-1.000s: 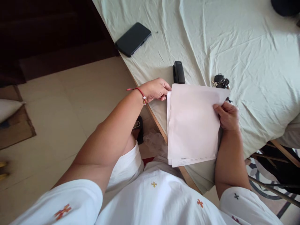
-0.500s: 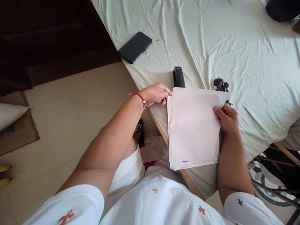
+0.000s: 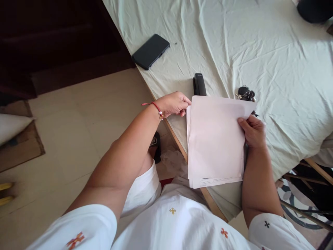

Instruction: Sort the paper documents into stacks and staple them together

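Observation:
A small stack of paper sheets (image 3: 215, 139) is held over the table's near edge, its top sheet blank. Printed text shows on a lower sheet along the bottom. My right hand (image 3: 253, 131) grips the right side of the stack, thumb on top and fingers beneath. At the upper left corner, my left hand (image 3: 177, 103) has its fingers closed on the papers' edge; the fingertips are partly hidden. Just beyond the top edge lies a black stapler (image 3: 199, 84). A bunch of keys (image 3: 245, 93) is near the upper right corner.
A pale green cloth (image 3: 281, 62) with wrinkles covers the table. On its left side rests a black rectangular case (image 3: 151, 51). A dark round object (image 3: 314, 10) stands at the far right corner. Tiled floor (image 3: 78, 118) extends to the left.
The view has shifted very slightly. Both hands and the papers keep nearly the same position.

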A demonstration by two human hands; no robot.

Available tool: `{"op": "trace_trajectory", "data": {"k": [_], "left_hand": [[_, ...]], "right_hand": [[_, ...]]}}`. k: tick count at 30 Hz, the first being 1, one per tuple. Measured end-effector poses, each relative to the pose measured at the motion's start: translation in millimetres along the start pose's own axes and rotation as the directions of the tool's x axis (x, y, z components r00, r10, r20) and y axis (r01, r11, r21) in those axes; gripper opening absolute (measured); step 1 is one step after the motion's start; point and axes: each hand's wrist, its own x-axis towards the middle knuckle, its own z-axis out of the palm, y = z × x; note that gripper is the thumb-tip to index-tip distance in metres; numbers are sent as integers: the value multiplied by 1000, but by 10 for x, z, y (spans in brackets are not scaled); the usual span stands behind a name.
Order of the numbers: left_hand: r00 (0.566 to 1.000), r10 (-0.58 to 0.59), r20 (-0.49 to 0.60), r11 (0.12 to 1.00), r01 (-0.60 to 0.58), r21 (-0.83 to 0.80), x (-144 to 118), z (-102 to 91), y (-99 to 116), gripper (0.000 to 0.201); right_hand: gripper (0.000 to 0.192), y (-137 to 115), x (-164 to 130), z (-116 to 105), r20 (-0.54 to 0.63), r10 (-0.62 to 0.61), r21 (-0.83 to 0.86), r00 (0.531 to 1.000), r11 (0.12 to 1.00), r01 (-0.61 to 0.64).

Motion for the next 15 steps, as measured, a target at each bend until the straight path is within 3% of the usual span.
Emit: {"op": "trace_trajectory", "data": {"k": [6,15], "left_hand": [[999,14,-32,995,-11,97,4,-10,-10,19],[999,36,-33,998,-35,53,-6,26,18,31]], "right_hand": [[19,0,-7,1,-4,10,-33,1000,999,-10],[18,-34,-17,25,-15,26,-24,1000,999,-26]]}}
